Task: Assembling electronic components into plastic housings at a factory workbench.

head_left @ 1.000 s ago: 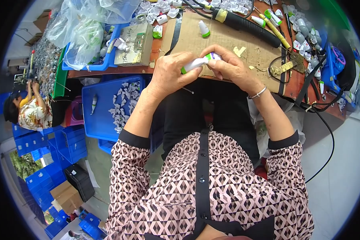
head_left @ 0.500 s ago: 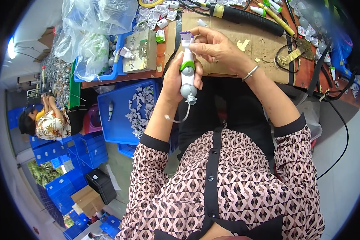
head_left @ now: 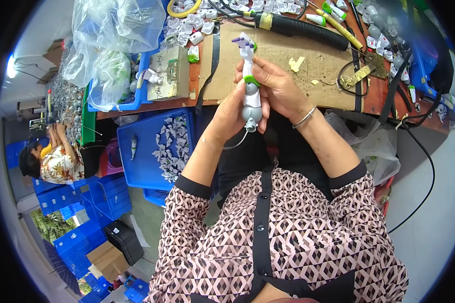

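The left hand (head_left: 231, 115) wraps a white device (head_left: 251, 100) over the worktop's (head_left: 201, 74) near edge, the right hand (head_left: 284, 93) grips beside its green band (head_left: 249, 80), long axis pointing away from the person (head_left: 298, 217), grey bulb (head_left: 252, 113) nearest.

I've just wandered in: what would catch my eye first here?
Probably the purple-tipped white, grey and green device, held between the left hand and right hand mid-picture. Next, the blue tray with many small white pieces, to the left, below the table. Then the thick black handle, lying across the cardboard near the top.
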`<action>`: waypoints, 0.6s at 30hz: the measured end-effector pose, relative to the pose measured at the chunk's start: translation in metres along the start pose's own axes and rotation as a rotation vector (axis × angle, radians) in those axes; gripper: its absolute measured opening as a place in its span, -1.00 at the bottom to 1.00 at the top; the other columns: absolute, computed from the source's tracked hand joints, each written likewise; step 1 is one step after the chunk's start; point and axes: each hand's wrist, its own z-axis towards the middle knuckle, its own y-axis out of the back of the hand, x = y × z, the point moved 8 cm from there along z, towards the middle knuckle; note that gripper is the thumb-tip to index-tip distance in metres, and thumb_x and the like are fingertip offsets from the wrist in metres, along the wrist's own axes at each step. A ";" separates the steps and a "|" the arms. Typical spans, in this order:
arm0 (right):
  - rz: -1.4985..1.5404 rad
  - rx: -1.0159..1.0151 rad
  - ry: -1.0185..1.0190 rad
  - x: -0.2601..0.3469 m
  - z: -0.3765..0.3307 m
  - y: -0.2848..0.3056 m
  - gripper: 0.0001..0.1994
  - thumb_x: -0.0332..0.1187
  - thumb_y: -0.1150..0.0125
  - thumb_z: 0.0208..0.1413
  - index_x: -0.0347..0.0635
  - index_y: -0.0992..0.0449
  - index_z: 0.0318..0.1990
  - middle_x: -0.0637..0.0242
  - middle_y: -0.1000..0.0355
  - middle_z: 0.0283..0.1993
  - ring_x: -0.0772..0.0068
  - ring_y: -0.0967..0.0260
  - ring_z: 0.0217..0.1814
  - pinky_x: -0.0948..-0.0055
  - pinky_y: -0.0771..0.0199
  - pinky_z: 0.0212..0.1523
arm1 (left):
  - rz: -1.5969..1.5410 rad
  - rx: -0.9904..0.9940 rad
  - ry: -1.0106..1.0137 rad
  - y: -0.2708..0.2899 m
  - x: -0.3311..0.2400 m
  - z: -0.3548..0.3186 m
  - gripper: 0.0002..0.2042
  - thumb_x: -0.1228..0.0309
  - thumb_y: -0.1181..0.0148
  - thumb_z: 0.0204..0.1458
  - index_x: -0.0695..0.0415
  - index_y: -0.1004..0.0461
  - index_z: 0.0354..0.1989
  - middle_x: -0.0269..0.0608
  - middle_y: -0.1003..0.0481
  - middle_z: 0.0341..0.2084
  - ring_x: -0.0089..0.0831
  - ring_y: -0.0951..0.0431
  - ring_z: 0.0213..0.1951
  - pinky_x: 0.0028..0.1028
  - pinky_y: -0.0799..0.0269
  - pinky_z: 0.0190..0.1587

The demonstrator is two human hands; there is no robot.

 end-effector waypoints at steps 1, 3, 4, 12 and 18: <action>0.002 0.026 0.028 0.003 -0.003 -0.005 -0.67 -0.19 0.08 0.24 -0.28 -0.27 -0.01 0.26 -0.35 -0.14 0.52 -0.32 -0.13 0.57 -0.38 -0.07 | -0.006 0.000 -0.005 0.001 0.001 0.000 -0.49 -0.06 0.34 0.20 0.20 -0.29 -0.17 -0.07 -0.45 -0.52 -0.31 -0.50 -0.61 -0.45 -0.44 -0.58; 0.017 -0.004 0.055 -0.001 -0.007 -0.004 -0.68 -0.20 0.08 0.24 -0.27 -0.27 -0.02 0.26 -0.34 -0.17 0.51 -0.31 -0.15 0.56 -0.37 -0.07 | 0.077 -0.027 0.048 0.007 0.006 -0.003 -0.47 -0.04 0.40 0.21 0.25 -0.28 -0.20 -0.02 -0.43 -0.56 -0.25 -0.47 -0.65 -0.43 -0.46 -0.60; 0.036 -0.036 0.092 -0.001 -0.008 -0.001 -0.69 -0.20 0.08 0.24 -0.26 -0.27 -0.03 0.27 -0.32 -0.19 0.51 -0.30 -0.16 0.56 -0.35 -0.07 | 0.072 -0.025 0.047 0.007 0.006 -0.003 -0.47 -0.04 0.40 0.21 0.25 -0.28 -0.20 -0.02 -0.43 -0.56 -0.25 -0.47 -0.65 -0.43 -0.46 -0.60; 0.081 -0.117 0.157 -0.002 -0.008 -0.003 -0.72 -0.21 0.06 0.22 -0.25 -0.28 -0.07 0.25 -0.33 -0.24 0.46 -0.28 -0.18 0.54 -0.32 -0.09 | 0.164 -0.065 0.082 0.007 0.001 -0.004 -0.52 0.03 0.36 0.23 0.26 -0.28 -0.18 -0.01 -0.43 -0.58 -0.29 -0.47 -0.67 -0.47 -0.45 -0.60; 0.084 -0.117 0.158 -0.001 -0.010 -0.002 -0.72 -0.21 0.06 0.22 -0.24 -0.28 -0.10 0.25 -0.32 -0.26 0.45 -0.27 -0.19 0.54 -0.32 -0.11 | 0.131 -0.055 0.086 0.005 0.001 -0.004 -0.54 0.01 0.24 0.21 0.24 -0.31 -0.24 -0.06 -0.46 -0.57 -0.33 -0.50 -0.62 -0.48 -0.45 -0.55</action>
